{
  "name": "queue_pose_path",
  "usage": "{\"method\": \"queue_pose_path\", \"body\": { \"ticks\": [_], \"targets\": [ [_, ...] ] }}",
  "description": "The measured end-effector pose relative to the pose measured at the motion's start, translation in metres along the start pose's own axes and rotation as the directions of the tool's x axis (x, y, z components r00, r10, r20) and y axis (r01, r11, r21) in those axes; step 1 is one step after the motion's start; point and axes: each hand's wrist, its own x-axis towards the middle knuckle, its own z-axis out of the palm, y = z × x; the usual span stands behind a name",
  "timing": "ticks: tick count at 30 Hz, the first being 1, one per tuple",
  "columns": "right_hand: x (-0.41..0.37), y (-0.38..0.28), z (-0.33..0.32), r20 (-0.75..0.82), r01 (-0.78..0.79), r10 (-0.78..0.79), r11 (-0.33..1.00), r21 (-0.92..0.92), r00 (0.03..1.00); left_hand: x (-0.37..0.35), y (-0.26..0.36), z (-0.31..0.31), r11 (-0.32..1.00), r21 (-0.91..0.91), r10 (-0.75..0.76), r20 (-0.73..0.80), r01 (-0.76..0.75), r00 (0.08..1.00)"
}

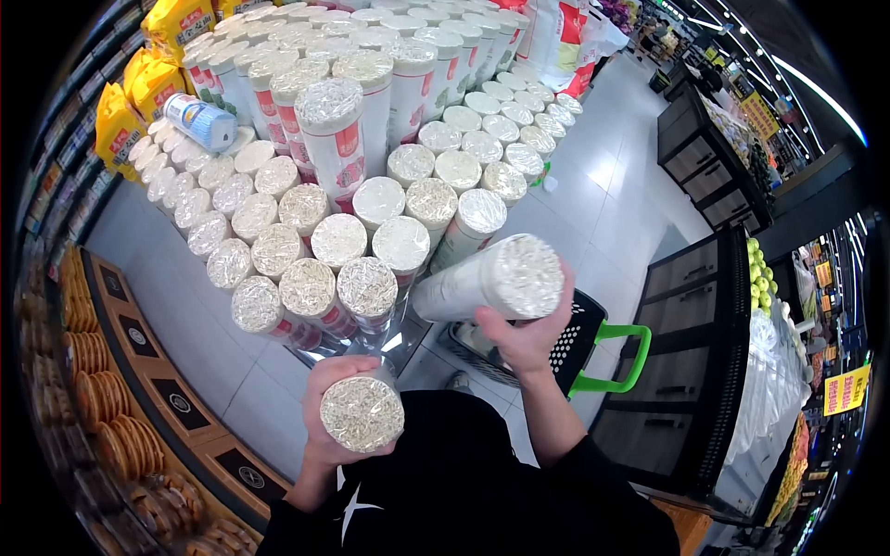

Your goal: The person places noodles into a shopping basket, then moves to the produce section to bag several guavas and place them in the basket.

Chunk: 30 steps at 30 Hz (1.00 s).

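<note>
1. Hands apart: left hand (324, 419) clasps one dried-noodle cylinder (362, 414); right hand (536, 343) grips a tilted cylinder (475, 280), display stack (401, 244) ahead.
2. Support both evenly; knocks could snap dry noodles.

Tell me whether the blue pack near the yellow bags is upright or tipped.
Tipped: the blue pack lies on its side across the round tops of white packs.
</note>
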Motion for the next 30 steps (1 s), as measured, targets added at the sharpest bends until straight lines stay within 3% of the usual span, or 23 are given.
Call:
{"method": "queue_pose_path", "body": {
  "ticks": [3, 4, 6, 8, 10, 12, 14, 17, 18, 21, 22, 23, 25, 26, 28, 30],
  "targets": [
    [0.009, -0.026, -0.019, -0.070, 0.044, -0.033, 0.984, 0.172, 0.997, 0.008, 0.011, -0.005, 0.999, -0.048, 0.002, -0.006, -0.002, 1.000],
    [0.011, -0.026, -0.028, -0.089, 0.052, -0.039, 0.986, 0.156, 0.995, 0.011, 0.009, -0.002, 0.998, -0.066, 0.007, 0.012, -0.006, 1.000],
    [0.013, -0.028, -0.053, -0.054, -0.072, 0.103, 0.908, 0.412, 0.993, 0.016, 0.006, 0.003, 0.957, -0.282, 0.041, -0.084, -0.063, 0.996],
    [0.010, -0.034, -0.070, -0.062, -0.070, 0.095, 0.945, 0.319, 0.994, 0.026, 0.006, 0.007, 0.940, -0.340, 0.019, -0.028, -0.028, 0.999],
    [-0.002, -0.025, -0.091, -0.159, -0.179, 0.286, 0.858, 0.482, 0.945, 0.035, 0.006, 0.018, 0.781, -0.583, -0.275, 0.000, 0.223, 0.961],
    [-0.019, -0.024, -0.110, -0.216, -0.187, 0.346, 0.826, 0.532, 0.913, 0.053, -0.007, 0.029, 0.708, -0.654, -0.274, 0.093, 0.267, 0.957],
    [-0.038, -0.017, -0.136, -0.228, -0.270, 0.537, 0.692, 0.670, 0.812, 0.070, -0.009, 0.048, 0.541, -0.737, -0.405, 0.193, 0.404, 0.894],
    [-0.066, -0.023, -0.152, -0.324, -0.227, 0.624, 0.640, 0.734, 0.711, 0.090, -0.029, 0.079, 0.312, -0.779, -0.410, 0.406, 0.544, 0.817],
    [-0.079, -0.021, -0.162, -0.348, -0.219, 0.670, 0.609, 0.762, 0.656, 0.092, -0.035, 0.088, 0.307, -0.772, -0.409, 0.421, 0.556, 0.810],
    [-0.114, -0.014, -0.186, -0.360, -0.208, 0.692, 0.593, 0.778, 0.626, 0.086, -0.069, 0.117, 0.076, -0.712, -0.378, 0.628, 0.698, 0.680],
    [-0.120, -0.014, -0.191, -0.392, -0.213, 0.701, 0.609, 0.764, 0.596, 0.086, -0.071, 0.125, 0.080, -0.700, -0.373, 0.640, 0.710, 0.672],
    [-0.124, -0.014, -0.195, -0.409, -0.146, 0.741, 0.556, 0.818, 0.532, 0.087, -0.071, 0.133, 0.003, -0.703, -0.388, 0.655, 0.712, 0.648],
    [-0.132, -0.010, -0.206, -0.404, -0.118, 0.741, 0.540, 0.834, 0.536, 0.083, -0.079, 0.149, -0.157, -0.687, -0.364, 0.708, 0.709, 0.605],
    [-0.135, -0.007, -0.212, -0.395, -0.100, 0.740, 0.525, 0.845, 0.544, 0.080, -0.081, 0.157, -0.162, -0.695, -0.373, 0.700, 0.700, 0.609],
    [-0.135, -0.001, -0.228, -0.478, -0.012, 0.744, 0.546, 0.838, 0.467, 0.074, -0.086, 0.171, -0.191, -0.697, -0.351, 0.706, 0.691, 0.615],
    [-0.144, 0.007, -0.246, -0.357, 0.037, 0.767, 0.400, 0.916, 0.533, 0.070, -0.085, 0.187, -0.227, -0.693, -0.323, 0.717, 0.685, 0.618]
  ]
}}
